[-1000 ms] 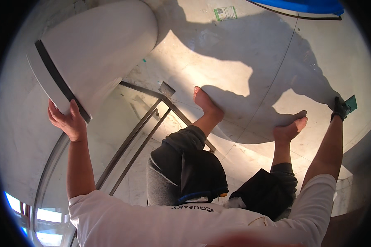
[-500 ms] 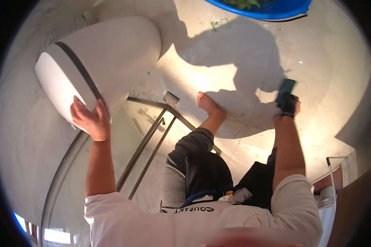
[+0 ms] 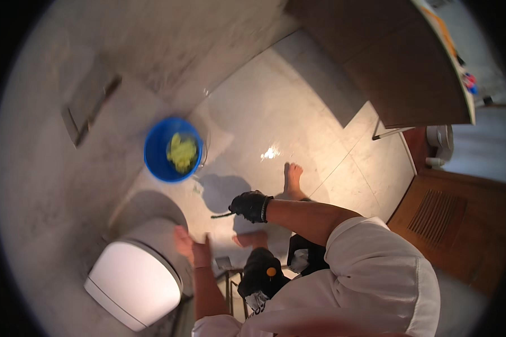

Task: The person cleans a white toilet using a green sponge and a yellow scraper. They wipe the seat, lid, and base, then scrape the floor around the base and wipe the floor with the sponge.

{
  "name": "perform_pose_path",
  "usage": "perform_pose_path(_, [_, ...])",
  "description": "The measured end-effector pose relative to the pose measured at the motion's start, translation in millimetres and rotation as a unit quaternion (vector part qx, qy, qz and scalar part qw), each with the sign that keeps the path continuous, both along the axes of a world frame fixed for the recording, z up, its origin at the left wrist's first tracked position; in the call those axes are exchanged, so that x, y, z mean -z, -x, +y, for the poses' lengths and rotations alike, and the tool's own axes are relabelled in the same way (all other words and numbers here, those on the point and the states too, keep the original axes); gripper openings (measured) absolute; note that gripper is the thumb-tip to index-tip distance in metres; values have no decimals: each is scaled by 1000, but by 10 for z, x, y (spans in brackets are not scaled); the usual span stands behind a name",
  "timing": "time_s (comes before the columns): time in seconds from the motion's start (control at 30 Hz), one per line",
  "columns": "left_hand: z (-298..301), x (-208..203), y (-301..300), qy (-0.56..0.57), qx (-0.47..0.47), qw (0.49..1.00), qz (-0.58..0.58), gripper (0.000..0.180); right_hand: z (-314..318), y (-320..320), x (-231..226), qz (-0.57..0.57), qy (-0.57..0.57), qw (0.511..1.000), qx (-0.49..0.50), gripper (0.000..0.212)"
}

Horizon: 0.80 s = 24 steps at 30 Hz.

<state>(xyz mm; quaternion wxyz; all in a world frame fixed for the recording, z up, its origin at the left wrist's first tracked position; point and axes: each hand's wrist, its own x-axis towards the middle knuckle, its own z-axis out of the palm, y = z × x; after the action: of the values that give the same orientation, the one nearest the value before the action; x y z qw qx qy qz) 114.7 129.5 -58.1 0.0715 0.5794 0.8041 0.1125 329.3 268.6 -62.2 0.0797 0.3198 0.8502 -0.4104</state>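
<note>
Bucket (image 3: 155, 150) smooth plastic; toilet (image 3: 130, 287) smooth, glossy; slatted panel (image 3: 437, 217) wood

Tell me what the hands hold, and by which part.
The right hand holds a thin dark object by one end; the left hand, blurred, looks empty.

1. A blue bucket (image 3: 154, 153) stands on the floor (image 3: 253, 106) near its wall-side edge, with blurred yellow-green contents (image 3: 183, 154) inside.
2. A small pale card, too blurred to make out, lies on the floor just beside the bucket.
3. A grey fixture (image 3: 93, 104) with dark ends sits on the wall.
4. A dark brown cabinet (image 3: 399, 67) carries a pale countertop; a red-and-blue object (image 3: 470, 83) rests near its front corner, an orange strip (image 3: 442, 29) farther along the same edge.
5. A brown wooden panel (image 3: 399, 216) bears a slatted vent (image 3: 437, 216).
</note>
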Motion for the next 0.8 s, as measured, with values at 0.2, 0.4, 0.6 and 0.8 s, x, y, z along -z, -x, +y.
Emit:
perform_pose_path(0.2, [1254,-606,-1208,-38,161,956,-243,52,724,-693,-1149,51,-152,986,37,13])
perform_pose_path(0.4, [2099,-883,-1641,-48,231,958,-160,21,1686,-2194,-2044,54,-336,918,204,35])
perform_pose_path(0.6, [2183,-580,-1384,120,73,987,-77,24,3205,-4300,-3528,-74,-604,712,351,38])
perform_pose_path(0.8, [1563,-417,-950,206,-78,965,-143,24,3947,-5380,-3725,-256,-448,713,475,49])
